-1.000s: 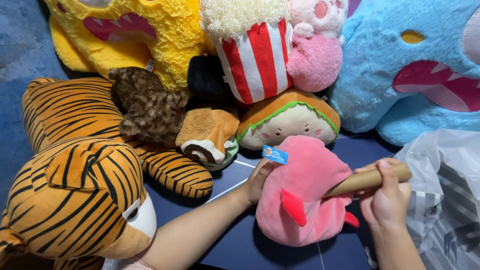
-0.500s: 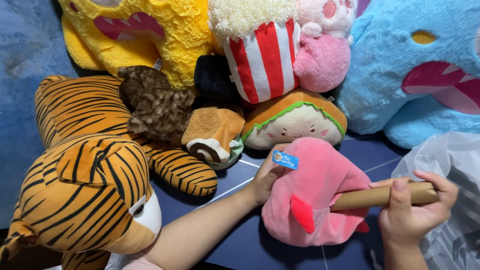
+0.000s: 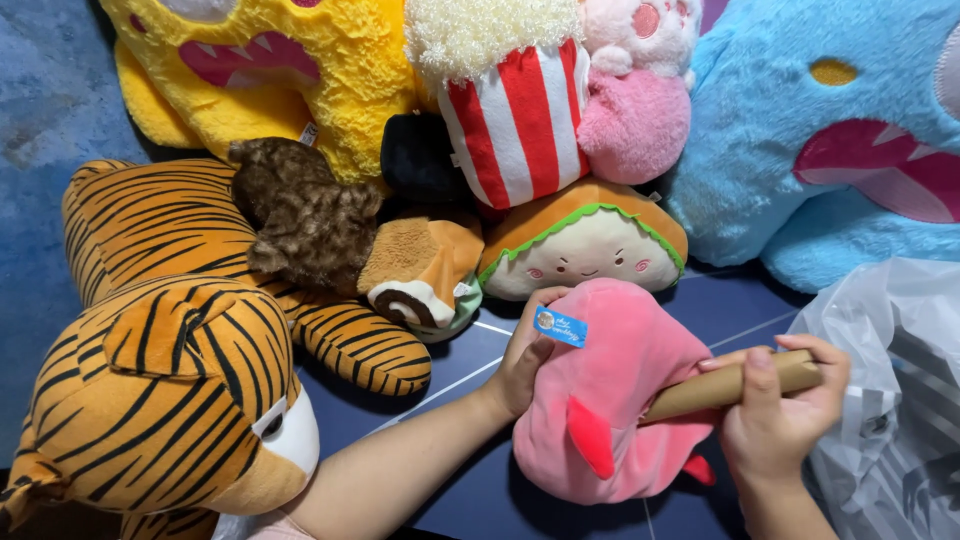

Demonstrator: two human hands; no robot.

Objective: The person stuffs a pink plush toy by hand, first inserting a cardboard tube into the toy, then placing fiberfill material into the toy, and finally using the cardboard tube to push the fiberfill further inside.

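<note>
Since a second ago the right hand has slid rightward along the cardboard tube, and the pink plush toy has tipped a little toward the right. Everything lies on a dark blue floor mat with pale lines; a lighter blue carpet shows at far left. Going left to right: a big tiger plush at the near left, a yellow monster plush far behind it, a popcorn plush, a burger plush, and a blue monster plush at far right. The left hand presses against the pink plush toy's left side, fingers curled on it. Right-hand fingers are wrapped tightly around the tube, whose end pushes into the toy. A clear plastic bag sits near right.
</note>
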